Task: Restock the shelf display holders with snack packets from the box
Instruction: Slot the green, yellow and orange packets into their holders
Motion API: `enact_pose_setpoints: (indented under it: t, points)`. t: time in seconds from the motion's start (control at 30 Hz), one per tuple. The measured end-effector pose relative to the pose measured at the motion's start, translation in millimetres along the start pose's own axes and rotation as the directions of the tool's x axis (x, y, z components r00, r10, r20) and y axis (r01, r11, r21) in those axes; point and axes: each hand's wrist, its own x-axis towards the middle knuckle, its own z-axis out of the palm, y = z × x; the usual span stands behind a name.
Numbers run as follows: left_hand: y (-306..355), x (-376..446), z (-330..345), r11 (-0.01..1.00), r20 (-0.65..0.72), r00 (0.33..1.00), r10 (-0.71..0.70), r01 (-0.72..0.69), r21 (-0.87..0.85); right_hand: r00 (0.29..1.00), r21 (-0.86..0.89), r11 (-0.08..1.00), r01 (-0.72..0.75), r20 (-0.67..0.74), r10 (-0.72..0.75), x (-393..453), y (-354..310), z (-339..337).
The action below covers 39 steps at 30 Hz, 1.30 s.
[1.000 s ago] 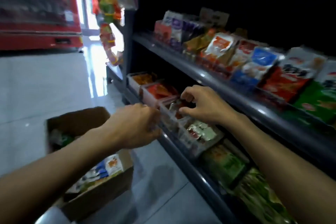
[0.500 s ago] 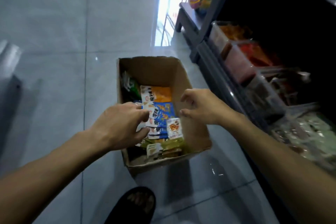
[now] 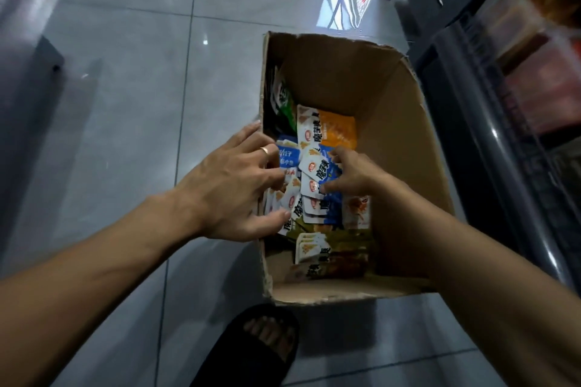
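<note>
1. Left hand (image 3: 234, 188) reaches over the box (image 3: 405, 135) wall, fingers spread on the packets (image 3: 314, 185), clamping nothing.
2. Right hand (image 3: 355, 174) pinches blue packets mid-box.
3. The loose pile may slip and spill from a partial grip.
4. Holders (image 3: 534, 50) wait on the shelf at right.

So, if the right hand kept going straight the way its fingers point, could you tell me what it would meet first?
Most likely the blue and white snack packets in the box: the right hand already reaches them with curled fingers, though actual contact is hard to confirm.
</note>
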Motion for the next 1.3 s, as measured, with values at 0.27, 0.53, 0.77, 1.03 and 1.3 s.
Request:
enact_pose_setpoints:
  t: [0.27, 0.53, 0.77, 1.03, 1.3]
  points:
    - [-1, -1, 8, 0.998, -0.046, 0.999, -0.016, 0.014, -0.056, 0.997, -0.026, 0.999, -0.024, -0.069, 0.022, 16, 10, 26]
    - [1, -1, 10, 0.997, -0.076, 0.996, -0.043, 0.038, -0.073, 0.974, 0.528, 0.849, 0.009, -0.199, 0.113, -20, -2, -9]
    - [14, 13, 0, 0.947, -0.088, 0.974, -0.211, 0.181, -0.263, 0.991, 0.991, 0.032, 0.13, -0.13, -0.014, -81, -35, -41]
    - [28, 44, -12, 0.745, -0.366, 0.762, -0.534, 0.219, -0.631, 0.954, 0.984, -0.176, 0.028, -0.079, -0.29, -97, -78, -43]
    - [0, 23, 8, 0.795, -0.414, 0.698, -0.584, 0.389, -0.466, 0.986, 0.52, 0.847, 0.112, -0.161, -0.031, -70, -23, -27]
